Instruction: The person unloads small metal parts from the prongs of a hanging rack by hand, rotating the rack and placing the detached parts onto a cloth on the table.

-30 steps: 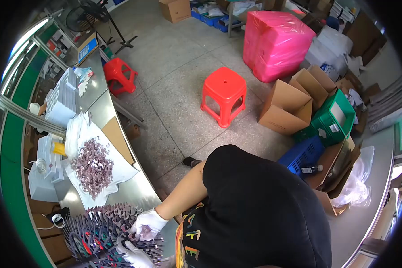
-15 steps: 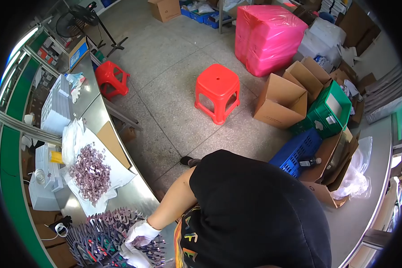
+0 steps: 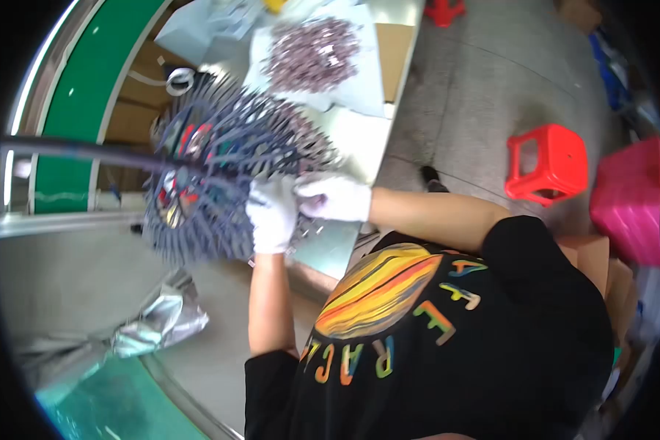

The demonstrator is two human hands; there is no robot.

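Grey-blue strips (image 3: 220, 209), long axes outward

Bench (image 3: 356, 139) left, floor (image 3: 477, 95) right.
Spikes (image 3: 224, 165) over bench; left hand (image 3: 273, 213) and right hand (image 3: 335, 196) side by side at their near right edge. Pile (image 3: 312, 59) behind spikes, on sheet (image 3: 370, 99); card (image 3: 394, 59) just right of sheet. Wrap (image 3: 170, 319) before spikes, left of left forearm. Stool (image 3: 546, 165) on floor, well right of bench; stack (image 3: 631, 205) right of stool.
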